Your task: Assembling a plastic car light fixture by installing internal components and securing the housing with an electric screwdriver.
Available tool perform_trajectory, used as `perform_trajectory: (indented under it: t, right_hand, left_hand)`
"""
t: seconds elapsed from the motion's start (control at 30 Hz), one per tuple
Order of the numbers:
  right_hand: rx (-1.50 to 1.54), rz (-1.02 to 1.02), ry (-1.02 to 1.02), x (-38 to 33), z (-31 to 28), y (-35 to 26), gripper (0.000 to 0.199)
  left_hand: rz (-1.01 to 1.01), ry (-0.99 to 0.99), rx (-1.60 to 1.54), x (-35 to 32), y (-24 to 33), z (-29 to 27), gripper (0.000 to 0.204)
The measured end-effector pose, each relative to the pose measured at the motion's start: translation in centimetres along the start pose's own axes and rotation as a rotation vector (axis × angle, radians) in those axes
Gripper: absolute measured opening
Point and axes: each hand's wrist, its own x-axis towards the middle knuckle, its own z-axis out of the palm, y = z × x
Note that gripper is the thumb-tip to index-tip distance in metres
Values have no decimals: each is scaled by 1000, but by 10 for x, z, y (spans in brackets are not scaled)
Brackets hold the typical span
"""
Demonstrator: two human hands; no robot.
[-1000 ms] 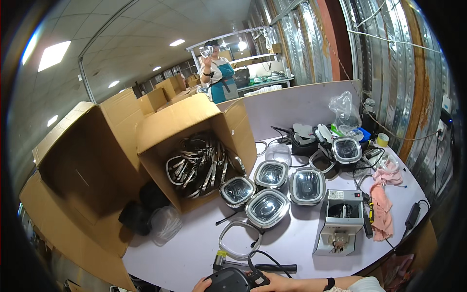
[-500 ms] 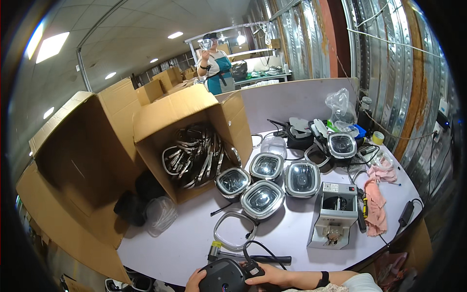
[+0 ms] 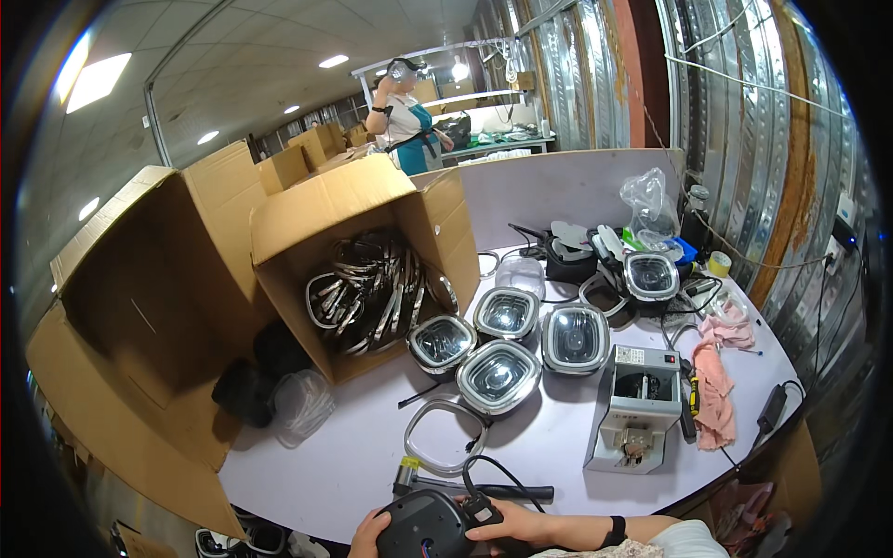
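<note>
At the near table edge I hold a black rounded lamp housing (image 3: 417, 528) in both hands, its back up, with thin coloured wires in a hole. My left hand (image 3: 368, 534) grips its left side. My right hand (image 3: 510, 523) is closed at its right side, thumb against the edge, beside a black cable connector (image 3: 481, 509); its lower fingers are partly hidden. A black cable loops up from the connector. Just beyond lies a hammer (image 3: 493, 489) with a dark handle. Past the hammer is a clear ring-shaped frame (image 3: 409, 437).
Several square lamps with clear lenses (image 3: 499, 377) stand mid-table. A grey machine (image 3: 634, 409) is to the right, near a pink cloth (image 3: 713, 395). At left, an open carton (image 3: 326, 209) holds many shiny frames, beside a larger carton (image 3: 121, 325). Another person (image 3: 409, 126) stands beyond.
The person in the background has turned and moved an arm. My hands and the housing have hardly moved; the view has shifted slightly.
</note>
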Motion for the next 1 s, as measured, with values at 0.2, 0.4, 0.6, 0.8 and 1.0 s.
perform_trajectory:
  t: [0.2, 0.4, 0.6, 0.8, 1.0]
  right_hand:
    - [16, 11, 6, 2, -2, 4, 80]
    - [10, -44, 6, 7, -4, 11, 78]
    - [-96, -130, 4, 4, 8, 7, 78]
    - [-170, -174, -35, 5, 24, -25, 77]
    - [-189, -142, -123, 18, 33, -44, 78]
  left_hand:
    - [37, -40, -27, 3, -7, -6, 53]
    - [30, 4, -15, -1, 0, 4, 50]
    - [97, 1, 4, -13, 5, -1, 47]
    - [122, 183, 9, -52, 66, 40, 48]
    - [230, 149, 30, -50, 57, 2, 49]
